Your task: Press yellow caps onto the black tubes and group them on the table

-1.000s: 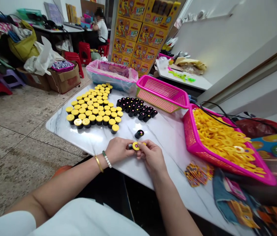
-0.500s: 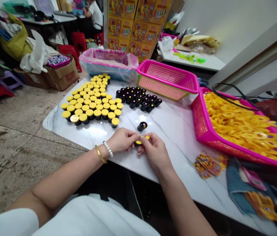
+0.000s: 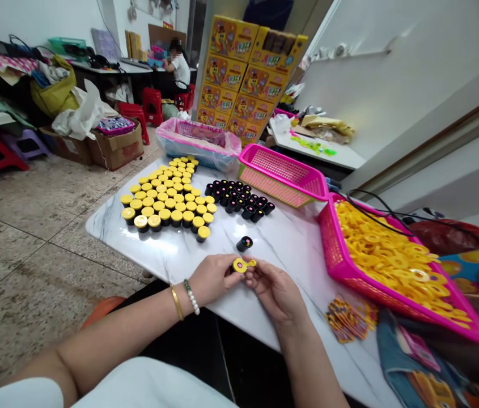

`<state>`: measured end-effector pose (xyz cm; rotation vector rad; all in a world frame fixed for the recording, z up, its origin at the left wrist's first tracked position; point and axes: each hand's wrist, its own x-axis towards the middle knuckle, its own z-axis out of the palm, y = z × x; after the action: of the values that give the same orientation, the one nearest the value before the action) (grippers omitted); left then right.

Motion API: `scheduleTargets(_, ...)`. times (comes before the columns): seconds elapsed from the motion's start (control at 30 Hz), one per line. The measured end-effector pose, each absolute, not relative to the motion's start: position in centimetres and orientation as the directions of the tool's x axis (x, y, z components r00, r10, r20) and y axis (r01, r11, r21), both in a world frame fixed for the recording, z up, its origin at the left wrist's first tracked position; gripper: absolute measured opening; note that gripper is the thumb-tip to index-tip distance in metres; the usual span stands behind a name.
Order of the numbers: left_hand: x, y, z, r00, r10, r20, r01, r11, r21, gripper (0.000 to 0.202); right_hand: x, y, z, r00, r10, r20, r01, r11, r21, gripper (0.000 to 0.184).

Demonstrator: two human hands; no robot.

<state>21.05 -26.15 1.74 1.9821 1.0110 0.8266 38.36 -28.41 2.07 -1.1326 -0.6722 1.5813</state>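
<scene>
My left hand [image 3: 213,277] and my right hand [image 3: 274,289] meet at the near edge of a white marble table [image 3: 290,238]. Together their fingers pinch a small black cylinder with a yellow cap [image 3: 240,265] on it. Just beyond them one open black cylinder [image 3: 244,243] stands alone. Farther back sit a cluster of yellow-capped cylinders [image 3: 169,195] and a smaller cluster of uncapped black ones [image 3: 239,198].
A pink basket of yellow caps [image 3: 392,255] lies at the right, an empty-looking pink basket [image 3: 284,173] behind it, and a lined bin [image 3: 199,141] at the far edge. Small printed stickers [image 3: 345,317] lie near the right. Stacked yellow cartons [image 3: 243,73] and a seated person [image 3: 177,62] are beyond.
Both hands stay together on the small capped cylinder; the yellow cap now faces up more clearly. The view has shifted slightly.
</scene>
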Motion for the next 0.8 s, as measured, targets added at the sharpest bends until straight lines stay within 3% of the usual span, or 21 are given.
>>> scheduleTargets(0.27, 21.0, -25.6, 1.7, 0.527, 0.839, 0.133, 0.320, -0.341, 0.884, 0.009, 37.8, -26.9, 3.2, -0.201, 0.818, -0.540, -0.147, -0.570, -0.808, 0.037)
scheduleTargets(0.4, 21.4, -25.4, 1.8, 0.508, 0.854, 0.114, 0.318, -0.309, 0.896, 0.009, 37.1, -26.3, 3.6, -0.175, 0.815, -0.552, -0.148, -0.576, -0.804, 0.043)
scheduleTargets(0.6, 20.5, -26.1, 2.1, 0.469, 0.870, 0.153, 0.349, -0.342, 0.873, 0.003, 38.0, -27.0, 3.2, -0.324, 0.804, -0.498, -0.176, -0.568, -0.804, 0.042)
scheduleTargets(0.7, 17.6, -26.1, 2.0, 0.344, 0.931, 0.124, 0.459, -0.282, 0.842, 0.016, 38.9, -27.8, 2.5, -0.182, 0.876, -0.446, -0.273, -0.480, -0.834, 0.043)
scheduleTargets(0.8, 14.3, -25.5, 1.9, 0.219, 0.966, 0.140, 0.559, -0.242, 0.793, 0.024, 39.6, -27.7, 2.5, 0.082, 0.931, -0.356, -0.160, -0.340, -0.927, 0.044)
